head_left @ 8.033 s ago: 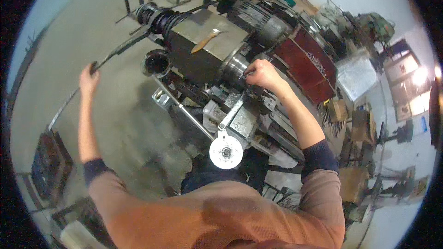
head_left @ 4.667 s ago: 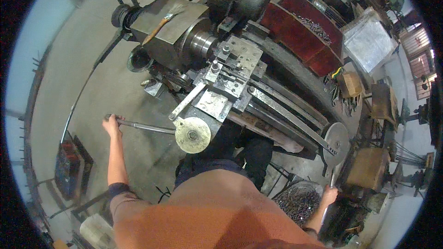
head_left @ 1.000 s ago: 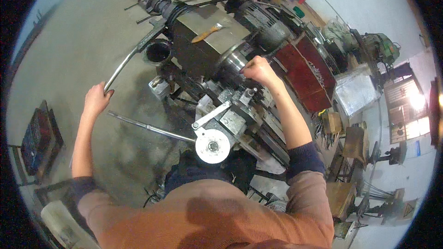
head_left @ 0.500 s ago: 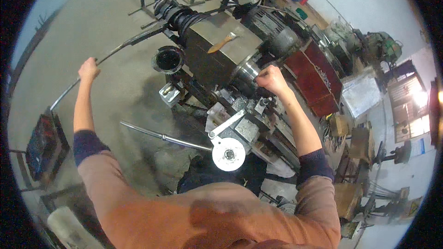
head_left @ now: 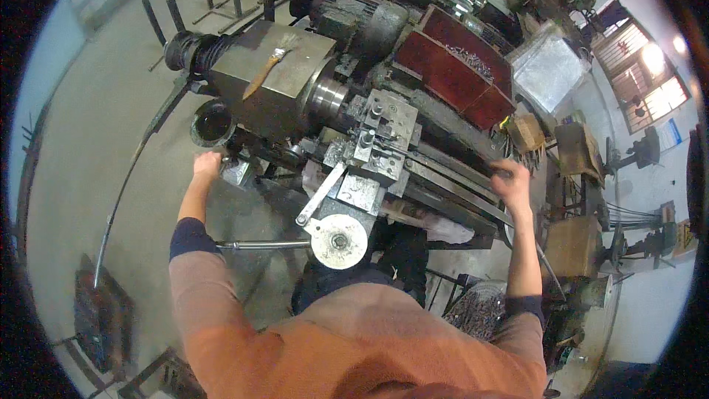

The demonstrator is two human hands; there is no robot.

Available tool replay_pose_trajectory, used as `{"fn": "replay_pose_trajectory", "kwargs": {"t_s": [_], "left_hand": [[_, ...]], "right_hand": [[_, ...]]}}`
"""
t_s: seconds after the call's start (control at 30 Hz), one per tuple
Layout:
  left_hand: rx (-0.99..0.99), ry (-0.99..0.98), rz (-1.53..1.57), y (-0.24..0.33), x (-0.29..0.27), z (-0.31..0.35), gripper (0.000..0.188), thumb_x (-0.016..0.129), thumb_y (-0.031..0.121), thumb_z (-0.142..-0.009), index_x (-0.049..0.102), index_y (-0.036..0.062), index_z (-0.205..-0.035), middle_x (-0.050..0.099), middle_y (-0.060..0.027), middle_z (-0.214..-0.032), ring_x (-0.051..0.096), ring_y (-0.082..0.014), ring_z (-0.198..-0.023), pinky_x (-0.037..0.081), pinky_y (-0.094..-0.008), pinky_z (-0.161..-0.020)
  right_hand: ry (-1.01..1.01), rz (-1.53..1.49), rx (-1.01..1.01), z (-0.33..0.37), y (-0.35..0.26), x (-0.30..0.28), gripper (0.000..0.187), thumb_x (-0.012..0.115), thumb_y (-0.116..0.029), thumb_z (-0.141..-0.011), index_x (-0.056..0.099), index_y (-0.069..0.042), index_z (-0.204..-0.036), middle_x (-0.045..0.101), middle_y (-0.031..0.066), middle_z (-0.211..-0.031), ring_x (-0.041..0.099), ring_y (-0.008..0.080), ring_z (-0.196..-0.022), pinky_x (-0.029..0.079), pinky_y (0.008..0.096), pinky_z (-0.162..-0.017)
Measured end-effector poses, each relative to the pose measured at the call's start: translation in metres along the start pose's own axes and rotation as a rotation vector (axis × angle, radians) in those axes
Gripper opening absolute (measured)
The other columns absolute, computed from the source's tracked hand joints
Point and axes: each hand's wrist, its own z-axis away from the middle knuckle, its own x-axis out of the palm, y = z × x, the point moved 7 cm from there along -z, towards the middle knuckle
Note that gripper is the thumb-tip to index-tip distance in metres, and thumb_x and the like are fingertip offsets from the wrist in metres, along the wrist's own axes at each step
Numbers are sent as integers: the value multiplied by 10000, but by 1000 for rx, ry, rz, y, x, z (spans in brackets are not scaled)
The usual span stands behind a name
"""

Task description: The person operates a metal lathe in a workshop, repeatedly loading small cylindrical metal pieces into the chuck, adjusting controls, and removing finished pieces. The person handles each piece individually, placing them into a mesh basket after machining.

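Both arms spread across the lathe [head_left: 347, 111], one at each end.

The lathe fills the view in front of me, a brush [head_left: 267, 66] on its headstock and the round handwheel [head_left: 339, 241] near my waist. My left hand [head_left: 207, 165] rests at the headstock end, beside a small metal block [head_left: 238, 172] under the dark bucket [head_left: 213, 122] — whether its fingers grip anything I cannot tell. My right hand [head_left: 509, 181] is curled on something dark at the far bed end. I judge I'm setting controls; the next move calls for a firm, steady pull.

A paintbrush [head_left: 267, 66] lies atop the headstock; red trays [head_left: 458, 74] hold what look like shavings.
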Motion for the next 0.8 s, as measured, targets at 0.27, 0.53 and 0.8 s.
{"fn": "replay_pose_trajectory", "kwargs": {"t_s": [0.27, 0.53, 0.8], "left_hand": [[-329, 17, 227, -25, -58, 90, 340, 638, 272, -718, 608, 91, -1004, 637, -139, -857, 609, -300, -848, 486, -402, -723], [-674, 31, 634, -12, -97, 221, 356, 630, 350, -748, 660, 19, -873, 582, -97, -555, 591, -181, -513, 473, -331, -563], [-941, 429, 975, -17, -97, 258, 324, 606, 285, -792, 634, -38, -799, 534, -75, -483, 523, -145, -443, 398, -278, -471]], "right_hand": [[-8, 446, 607, 148, 212, -83, 359, 597, -158, -627, 651, -43, -963, 633, 189, -902, 611, 315, -861, 473, 364, -743], [-262, 766, 887, 299, 391, -97, 346, 591, -233, -684, 587, -40, -971, 610, 207, -936, 573, 365, -906, 462, 422, -781], [-152, 800, 1054, 335, 294, -66, 307, 577, -263, -656, 605, -79, -900, 621, 170, -936, 590, 347, -893, 470, 432, -760]]}}
